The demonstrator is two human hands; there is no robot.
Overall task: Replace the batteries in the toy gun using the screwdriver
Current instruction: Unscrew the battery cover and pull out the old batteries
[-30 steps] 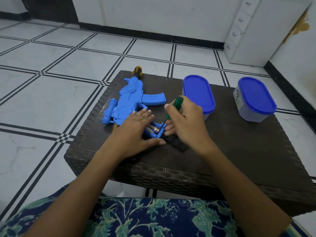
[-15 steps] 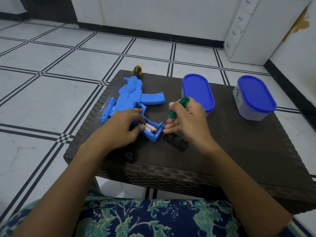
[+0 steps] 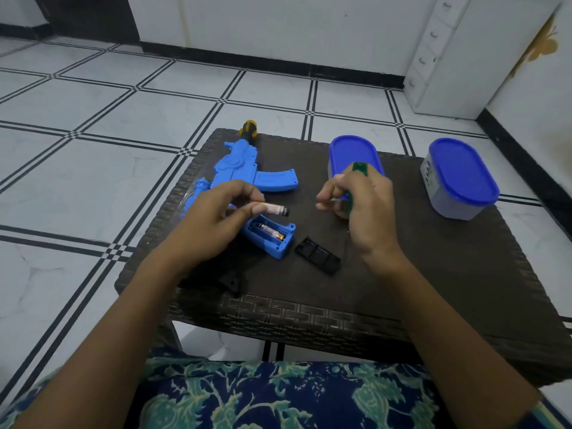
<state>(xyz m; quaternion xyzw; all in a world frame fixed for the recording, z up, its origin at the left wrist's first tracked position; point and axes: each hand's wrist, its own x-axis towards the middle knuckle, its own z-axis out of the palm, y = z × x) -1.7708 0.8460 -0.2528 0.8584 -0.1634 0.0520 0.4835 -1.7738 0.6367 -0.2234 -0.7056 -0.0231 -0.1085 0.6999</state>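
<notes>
A blue toy gun [image 3: 244, 171] lies on the dark woven table [image 3: 433, 274], its battery compartment open with one battery [image 3: 270, 232] still inside. My left hand [image 3: 216, 218] pinches another battery [image 3: 277, 209] just above that compartment. My right hand [image 3: 360, 205] is closed around a green-handled screwdriver [image 3: 359, 169], lifted to the right of the gun. The black compartment cover [image 3: 318, 256] rests on the table beside the grip.
Two containers with blue lids stand on the table, one [image 3: 354, 154] behind my right hand and one [image 3: 461, 178] at the right edge. A yellow-black screwdriver handle [image 3: 249, 129] lies at the far edge. A small black piece [image 3: 231, 281] sits near the front edge.
My left hand has pulled one battery out of the compartment and lifted it. My right hand has drawn the screwdriver up and to the right, away from the gun.
</notes>
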